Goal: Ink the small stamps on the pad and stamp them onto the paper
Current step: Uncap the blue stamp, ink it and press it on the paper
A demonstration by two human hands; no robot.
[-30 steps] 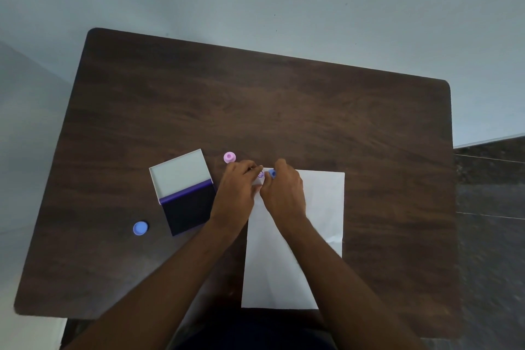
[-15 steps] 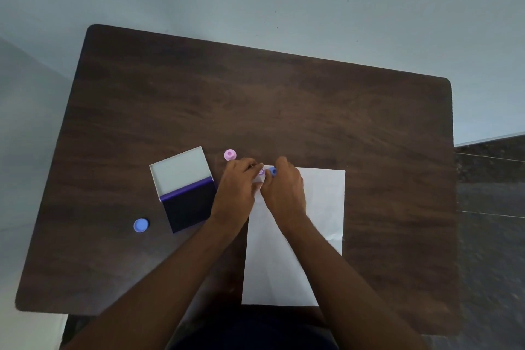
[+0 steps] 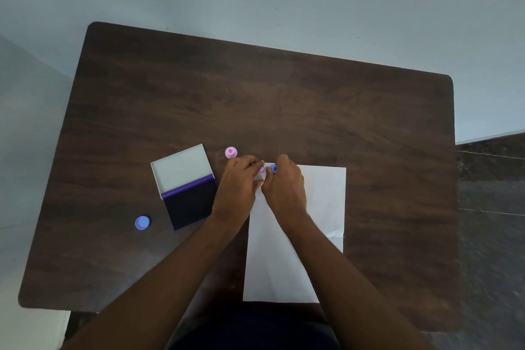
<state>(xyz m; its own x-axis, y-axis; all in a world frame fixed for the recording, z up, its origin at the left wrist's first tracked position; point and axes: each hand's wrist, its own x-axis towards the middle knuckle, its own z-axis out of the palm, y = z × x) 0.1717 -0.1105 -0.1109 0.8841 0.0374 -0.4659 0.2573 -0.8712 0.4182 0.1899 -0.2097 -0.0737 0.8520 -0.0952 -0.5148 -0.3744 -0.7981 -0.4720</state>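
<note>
Head view, near edge: two bare forearms reach from the near side over a dark wooden desk.
Paper: a white sheet of paper lies on the right half of the near desk, its near edge at the desk's near rim; a purple stamped mark shows at its far left corner.
Blue cap: a small round blue piece lies alone on the left, well apart from the hands.
Ink pad: the open ink pad sits just left of the left wrist, dark pad nearer, pale lid hinged up on the far side.
Left hand: the left hand rests on the paper's far left corner, fingers bent, fingertips just beside the mark; whether its grip closes on anything cannot be told.
Right hand: the right hand has its grip pinched around a small blue stamp at the paper's far edge, just right of the mark.
Pink stamp: a small pink stamp stands on the desk just beyond the left hand, off the paper.
</note>
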